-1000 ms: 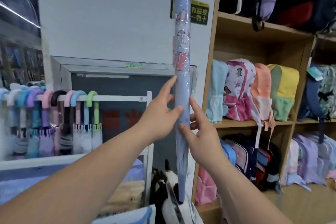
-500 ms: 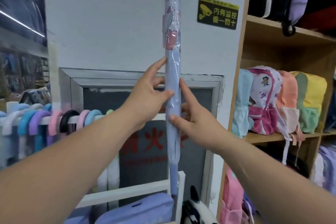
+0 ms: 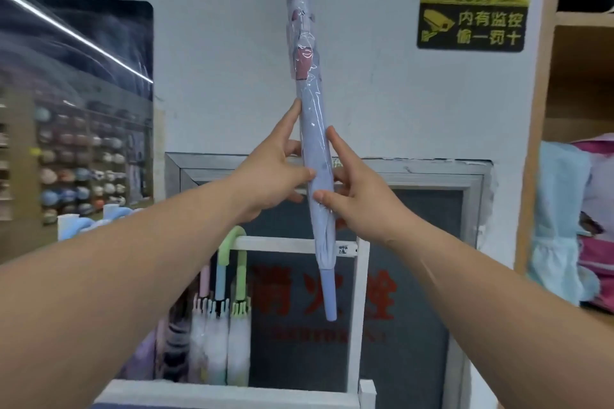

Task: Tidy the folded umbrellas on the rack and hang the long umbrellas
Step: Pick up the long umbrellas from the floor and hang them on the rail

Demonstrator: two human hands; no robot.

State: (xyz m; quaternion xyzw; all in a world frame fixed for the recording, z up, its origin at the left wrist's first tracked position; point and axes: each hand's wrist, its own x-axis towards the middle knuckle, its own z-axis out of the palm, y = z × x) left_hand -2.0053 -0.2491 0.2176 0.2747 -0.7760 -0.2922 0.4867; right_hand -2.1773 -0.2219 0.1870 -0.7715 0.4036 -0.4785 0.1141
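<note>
The left hand [image 3: 272,173] & right hand [image 3: 358,196] pinch the long umbrella [image 3: 310,103] mid-shaft; it's near upright, tip down, in front of the rack rail [image 3: 282,244]. Hanging step; next prob. needs its unseen handle hooked beside the green handle [image 3: 232,242].

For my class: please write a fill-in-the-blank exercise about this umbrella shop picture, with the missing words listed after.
1. The left hand and right hand hold a long umbrella wrapped in clear ____.
2. Its narrow end points ____.
3. The hanging umbrella nearest to it on the white rail has a ____ handle.
4. The wall sign pictures a ____ beside yellow writing.

Missing words: plastic; down; green; camera.
</note>
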